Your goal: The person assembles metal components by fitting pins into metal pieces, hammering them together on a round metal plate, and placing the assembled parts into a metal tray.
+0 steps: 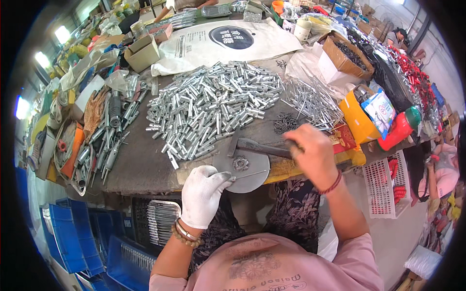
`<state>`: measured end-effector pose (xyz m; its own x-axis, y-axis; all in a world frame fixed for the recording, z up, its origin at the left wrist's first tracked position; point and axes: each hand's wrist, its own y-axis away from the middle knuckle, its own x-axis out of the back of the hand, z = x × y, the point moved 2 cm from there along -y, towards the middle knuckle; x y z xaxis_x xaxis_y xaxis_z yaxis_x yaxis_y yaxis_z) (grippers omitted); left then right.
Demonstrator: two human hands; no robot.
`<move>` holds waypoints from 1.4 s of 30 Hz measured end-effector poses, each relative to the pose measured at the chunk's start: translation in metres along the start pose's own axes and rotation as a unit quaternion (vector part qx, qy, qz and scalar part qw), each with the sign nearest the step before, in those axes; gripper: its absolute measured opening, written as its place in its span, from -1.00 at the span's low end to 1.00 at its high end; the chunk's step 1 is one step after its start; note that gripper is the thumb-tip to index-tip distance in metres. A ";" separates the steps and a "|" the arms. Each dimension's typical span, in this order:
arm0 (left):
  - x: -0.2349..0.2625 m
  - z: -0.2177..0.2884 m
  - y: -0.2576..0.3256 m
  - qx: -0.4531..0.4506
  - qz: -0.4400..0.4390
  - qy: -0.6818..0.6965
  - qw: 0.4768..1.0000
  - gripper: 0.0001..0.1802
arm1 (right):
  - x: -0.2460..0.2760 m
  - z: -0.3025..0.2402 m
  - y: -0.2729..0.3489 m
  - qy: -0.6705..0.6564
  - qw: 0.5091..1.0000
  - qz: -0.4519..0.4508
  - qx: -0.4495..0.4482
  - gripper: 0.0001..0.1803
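My left hand [203, 194], in a white knit glove, pinches a thin metal rod [252, 174] that lies across a round grey metal plate [250, 184] at the table's front edge. A small, lumpy metal piece [240, 164] sits on the plate just beyond the rod. My bare right hand [313, 153] is closed around the handle end of a hammer [264, 147], whose head rests or hovers at the plate's far side; I cannot tell which. Beyond it spreads a heap of short silvery metal tubes [213, 106]. Small dark pins [285, 122] lie beyond the hammer handle.
Thin metal rods [315, 103] are piled at the right, near a yellow container [357, 116] and a red bottle with a green cap [399, 128]. Hand tools [114, 126] crowd the left side. Blue bins [73, 237] stand below left, a white basket [388, 189] below right.
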<state>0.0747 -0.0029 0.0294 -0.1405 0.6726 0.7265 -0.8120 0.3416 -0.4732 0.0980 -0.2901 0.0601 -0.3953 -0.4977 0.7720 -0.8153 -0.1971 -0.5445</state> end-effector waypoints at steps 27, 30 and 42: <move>-0.005 -0.005 0.004 -0.007 0.025 -0.013 1.000 -0.78 | -0.023 -0.039 -0.007 -0.408 0.888 -0.135 -0.161 -0.76; -0.004 -0.003 0.001 -0.005 0.000 -0.022 1.000 -0.76 | -0.036 -0.067 0.006 -0.292 0.955 -0.055 -0.002 -0.70; -0.004 -0.009 -0.001 -0.014 0.004 0.003 1.000 -0.83 | -0.064 -0.074 0.012 -0.202 0.979 -0.014 0.036 -0.70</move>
<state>0.0812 -0.0001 0.0225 -0.1429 0.6790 0.7201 -0.7951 0.3545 -0.4921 0.0819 -0.1985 0.0281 -0.1618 -0.7813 0.6029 -0.7853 -0.2681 -0.5581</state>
